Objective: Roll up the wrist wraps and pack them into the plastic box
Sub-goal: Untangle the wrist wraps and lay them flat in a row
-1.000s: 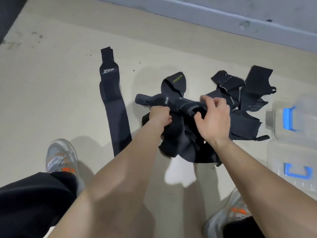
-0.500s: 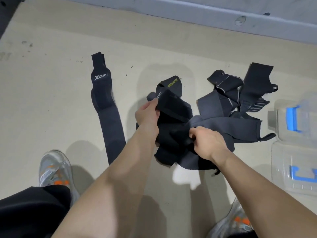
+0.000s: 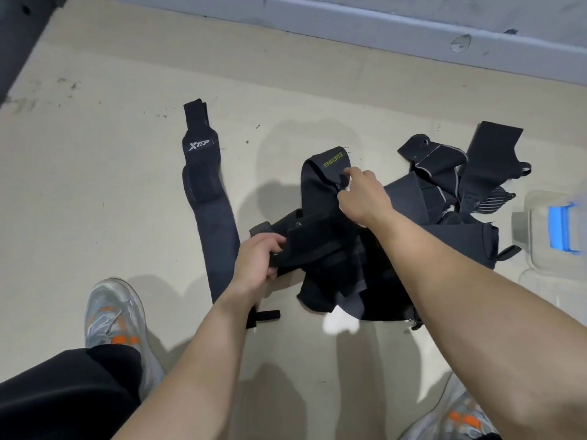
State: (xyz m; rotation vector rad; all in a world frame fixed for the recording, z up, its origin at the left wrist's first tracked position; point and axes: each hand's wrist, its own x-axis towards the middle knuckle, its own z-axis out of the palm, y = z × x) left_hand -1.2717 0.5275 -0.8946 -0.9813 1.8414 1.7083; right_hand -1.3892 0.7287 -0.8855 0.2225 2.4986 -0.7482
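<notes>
Left grip clasps a strap end; right grip pinches the wrist wrap. The wrap is likely soft and limp: hold it at an end.

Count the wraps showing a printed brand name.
2: the flat XTEP wrap left of the pile, and the XUEYING wrap pinched by the right hand. Others in the pile may hide theirs.

Two hands, two shoes, one plastic box, one flat wrap, one wrap pile.
</notes>
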